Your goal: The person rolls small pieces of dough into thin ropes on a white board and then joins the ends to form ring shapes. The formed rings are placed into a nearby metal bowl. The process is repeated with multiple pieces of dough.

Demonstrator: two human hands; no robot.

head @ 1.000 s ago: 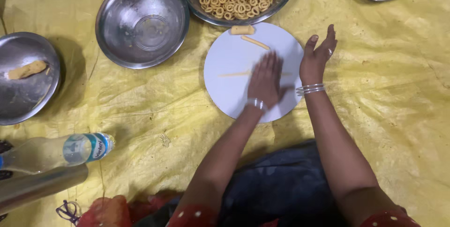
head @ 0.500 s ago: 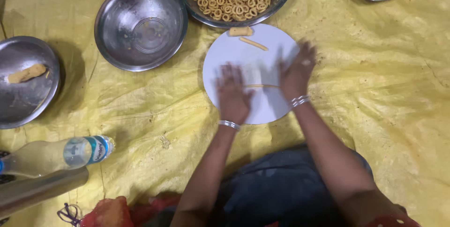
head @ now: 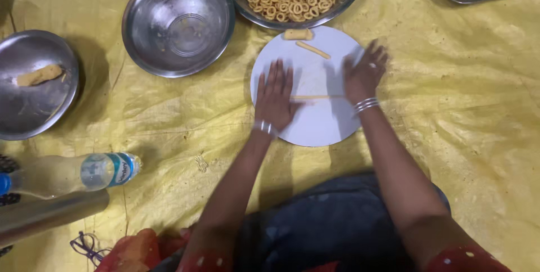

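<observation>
Both hands are lying flat, grips released, on the round white board (head: 315,120); the left hand (head: 275,96) and right hand (head: 363,72) are pressing a thin dough strand (head: 318,97), its long axis running left to right between them.

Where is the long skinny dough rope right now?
In the head view, the thin dough rope lies across the middle of the round white board, stretched between the left hand and the right hand.
</observation>
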